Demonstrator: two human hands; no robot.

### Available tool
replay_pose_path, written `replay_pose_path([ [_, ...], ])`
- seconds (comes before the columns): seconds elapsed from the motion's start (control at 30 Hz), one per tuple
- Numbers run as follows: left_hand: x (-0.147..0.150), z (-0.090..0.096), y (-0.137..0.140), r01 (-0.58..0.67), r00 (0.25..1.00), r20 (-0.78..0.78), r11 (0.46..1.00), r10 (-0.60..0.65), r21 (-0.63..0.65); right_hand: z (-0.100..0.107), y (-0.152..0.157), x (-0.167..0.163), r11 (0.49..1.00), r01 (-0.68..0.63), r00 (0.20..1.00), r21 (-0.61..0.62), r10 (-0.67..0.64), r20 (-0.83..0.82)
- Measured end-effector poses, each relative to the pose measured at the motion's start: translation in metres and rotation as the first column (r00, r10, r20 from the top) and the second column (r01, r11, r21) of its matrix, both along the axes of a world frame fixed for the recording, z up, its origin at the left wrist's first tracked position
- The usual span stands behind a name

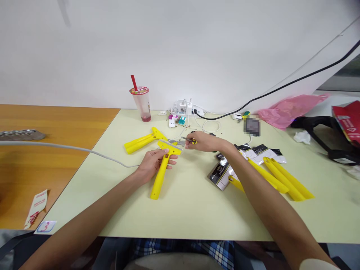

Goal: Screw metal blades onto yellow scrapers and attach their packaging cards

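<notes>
Scraper (160, 173), quantity one in hand: smooth yellow plastic, T-shaped, with a wide flat head and a long straight handle. It is held above the desk (194, 213), left of the middle, handle end toward the front edge. Left hand (152, 163): pinches the scraper at its neck, thumb on the head, other fingers spread behind. Right hand (206, 141): pinches a small tool (191, 140) of grey metal with yellow and black parts, close beside the head; whether tool and head touch cannot be told.

Second scraper (143, 142), quantity one: same yellow, lying beyond the left hand toward the left edge. Yellow handles (294, 179), four visible: long, rounded, set toward the right edge, one partly covered by the right forearm. Black-and-white packets (221, 171): flat, glossy, overlapping beside these handles; exact count cannot be told. Cup (142, 108), quantity one: translucent, tapered, with one red straw (134, 83), near the back left corner. Pink bag (289, 110), quantity one: thin, crumpled, near the back edge, right side
</notes>
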State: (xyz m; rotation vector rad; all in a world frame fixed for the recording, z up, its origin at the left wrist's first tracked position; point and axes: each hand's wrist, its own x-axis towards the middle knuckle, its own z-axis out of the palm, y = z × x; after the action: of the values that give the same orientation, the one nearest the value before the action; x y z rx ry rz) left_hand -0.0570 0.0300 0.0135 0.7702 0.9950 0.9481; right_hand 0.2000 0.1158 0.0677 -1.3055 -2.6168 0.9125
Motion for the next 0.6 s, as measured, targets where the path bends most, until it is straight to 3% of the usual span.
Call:
replay_pose_path([
  [0.1,0.001,0.000,-0.001,0.002,1.000,-0.016,1.000,-0.002,0.001,0.027,-0.013,0.001,0.998,0.050,0.994,0.032,-0.047,-0.094],
  [0.2,0.003,0.001,-0.002,0.007,0.999,-0.032,1.000,-0.007,0.007,0.041,-0.026,-0.005,0.997,0.013,0.987,0.082,0.001,-0.163],
  [0.37,0.002,0.001,-0.003,0.017,0.999,-0.039,0.999,-0.016,0.027,0.031,-0.035,-0.025,0.988,-0.103,0.982,0.112,0.119,-0.148],
  [0.6,0.003,0.002,-0.004,0.045,0.999,-0.033,0.998,-0.043,0.038,0.019,-0.038,-0.037,0.983,-0.130,0.984,0.132,0.144,-0.103],
])
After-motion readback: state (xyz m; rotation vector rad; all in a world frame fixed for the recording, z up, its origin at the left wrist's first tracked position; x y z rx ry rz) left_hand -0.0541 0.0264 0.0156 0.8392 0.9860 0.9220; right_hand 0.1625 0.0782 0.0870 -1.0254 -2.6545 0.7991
